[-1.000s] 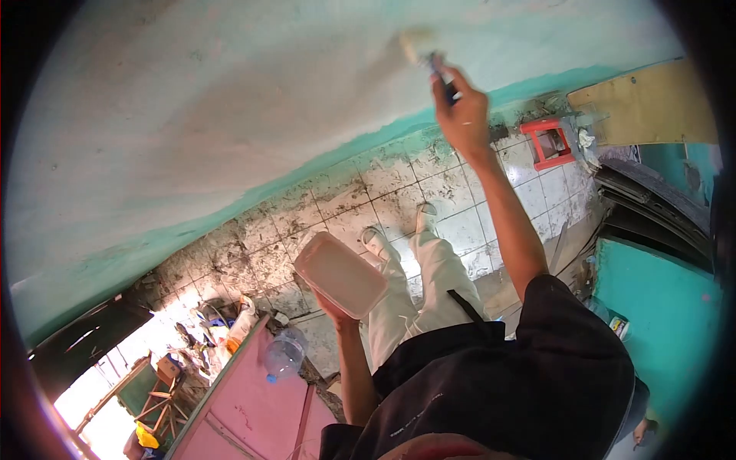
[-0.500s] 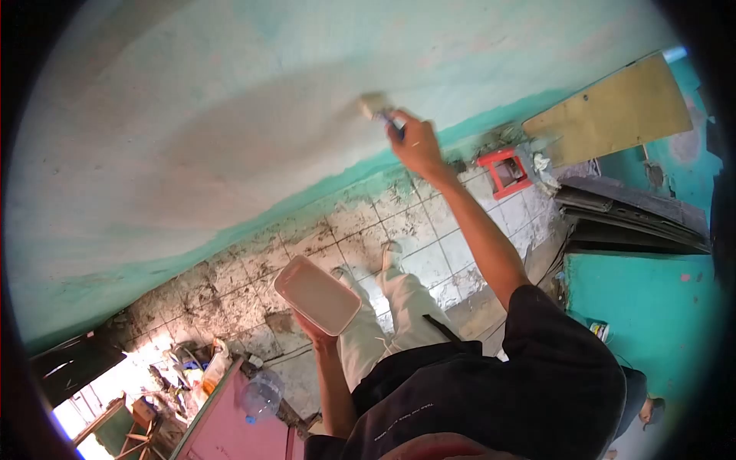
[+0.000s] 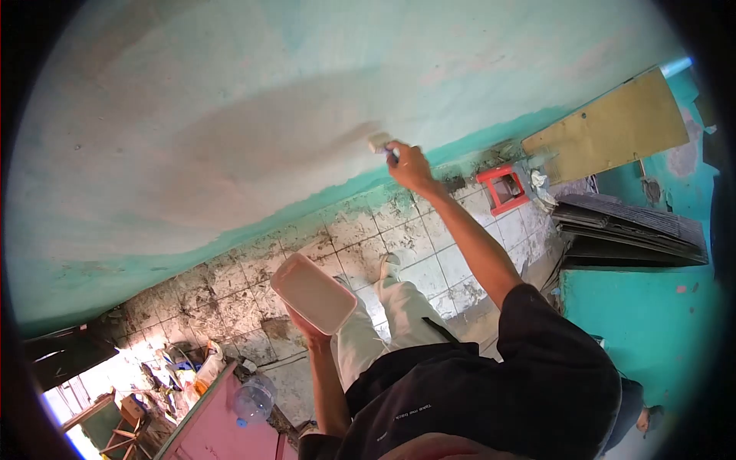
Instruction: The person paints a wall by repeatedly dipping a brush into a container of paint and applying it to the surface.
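A paintbrush with pale bristles is gripped in my right hand, its bristles at the wall. That wall is whitish over most of its face, with a turquoise band along the bottom. My left hand holds up a rectangular plastic tub from below and the side. Pale, whitish stuff shows inside the tub. Most of the left fingers are hidden behind the tub.
Stained white floor tiles lie underfoot. A red plastic stool stands by the wall, near a yellowish board and stacked dark panels. At lower left are a pink surface, a clear plastic bottle and clutter. Another person's hand shows at lower right.
My right hand has moved the paintbrush down the wall, toward the turquoise band. The tub stays in my left hand, at nearly the same place.
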A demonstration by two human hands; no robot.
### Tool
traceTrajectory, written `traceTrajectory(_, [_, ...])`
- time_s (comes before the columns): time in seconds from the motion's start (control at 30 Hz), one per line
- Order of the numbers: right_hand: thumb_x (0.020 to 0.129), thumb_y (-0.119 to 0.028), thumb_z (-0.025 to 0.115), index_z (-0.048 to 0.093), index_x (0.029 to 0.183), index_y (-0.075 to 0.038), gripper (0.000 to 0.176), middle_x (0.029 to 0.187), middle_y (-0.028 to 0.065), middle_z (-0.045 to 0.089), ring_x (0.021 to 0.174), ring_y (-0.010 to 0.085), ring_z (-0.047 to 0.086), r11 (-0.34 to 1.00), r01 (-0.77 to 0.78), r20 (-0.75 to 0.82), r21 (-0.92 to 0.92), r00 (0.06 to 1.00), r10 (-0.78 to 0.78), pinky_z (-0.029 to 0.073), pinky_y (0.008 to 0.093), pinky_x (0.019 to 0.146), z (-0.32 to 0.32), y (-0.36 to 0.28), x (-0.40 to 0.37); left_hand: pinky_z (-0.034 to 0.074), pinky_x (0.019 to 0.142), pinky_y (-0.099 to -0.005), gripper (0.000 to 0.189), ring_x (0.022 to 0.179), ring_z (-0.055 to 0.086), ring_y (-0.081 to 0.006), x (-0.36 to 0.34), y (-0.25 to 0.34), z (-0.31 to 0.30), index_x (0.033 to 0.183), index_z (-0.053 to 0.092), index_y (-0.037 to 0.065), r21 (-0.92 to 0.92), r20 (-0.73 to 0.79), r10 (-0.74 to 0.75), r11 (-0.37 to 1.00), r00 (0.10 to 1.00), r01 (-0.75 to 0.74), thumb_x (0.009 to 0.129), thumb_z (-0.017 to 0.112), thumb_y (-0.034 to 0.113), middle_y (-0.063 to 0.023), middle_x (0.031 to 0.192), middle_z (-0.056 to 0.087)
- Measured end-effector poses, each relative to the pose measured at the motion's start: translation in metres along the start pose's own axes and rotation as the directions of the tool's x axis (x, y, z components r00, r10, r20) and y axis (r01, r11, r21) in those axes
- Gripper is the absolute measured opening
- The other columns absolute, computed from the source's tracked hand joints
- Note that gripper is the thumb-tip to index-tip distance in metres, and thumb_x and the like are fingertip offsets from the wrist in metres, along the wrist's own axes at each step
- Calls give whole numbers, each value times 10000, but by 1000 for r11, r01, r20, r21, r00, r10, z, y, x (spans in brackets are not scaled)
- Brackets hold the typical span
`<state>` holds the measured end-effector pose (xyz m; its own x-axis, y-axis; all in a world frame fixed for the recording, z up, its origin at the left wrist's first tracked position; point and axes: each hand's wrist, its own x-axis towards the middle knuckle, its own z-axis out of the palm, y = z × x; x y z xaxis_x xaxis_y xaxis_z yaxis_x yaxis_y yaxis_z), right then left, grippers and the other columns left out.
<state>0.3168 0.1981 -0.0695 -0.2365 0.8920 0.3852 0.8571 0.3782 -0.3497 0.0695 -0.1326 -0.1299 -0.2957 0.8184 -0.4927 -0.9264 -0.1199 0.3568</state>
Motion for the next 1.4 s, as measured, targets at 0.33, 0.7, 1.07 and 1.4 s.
traceTrajectory(0.33, [918,-89,651,670,1159,-26,250,585,136,597,473,151,577,965,69,-439,252,897,51,459,302,479,-137,-90,89,495,992,-425,589,1163,579,-267,-7,10,-17,1408,483,108,-35,-12,-12,999,1000,12,1025,393,546,-62,1314,579])
traceTrajectory(0.7, [926,-157,648,613,1089,10,236,667,177,658,564,323,664,925,-327,218,192,934,284,490,393,530,36,14,-36,529,964,-406,564,1146,600,-255,-2,-8,-14,1415,474,91,5,-3,-48,999,999,48,1030,405,497,-81,1297,592])
traceTrajectory(1.07, [1071,-523,261,429,607,-64,674,504,-3,368,420,110,394,655,-281,98,702,948,302,303,291,414,-2,-47,11,505,983,-417,557,1172,581,-252,-10,-26,0,1394,492,97,40,-147,0,999,989,6,1039,376,509,-71,1308,586])
traceTrajectory(1.4, [1026,-471,493,568,836,-78,443,529,-48,421,422,74,359,492,-760,633,426,638,437,290,271,387,92,56,-21,522,940,-356,487,1113,596,-222,-17,-58,-58,1363,510,95,26,-186,37,999,982,-33,1054,382,449,-54,1252,594])
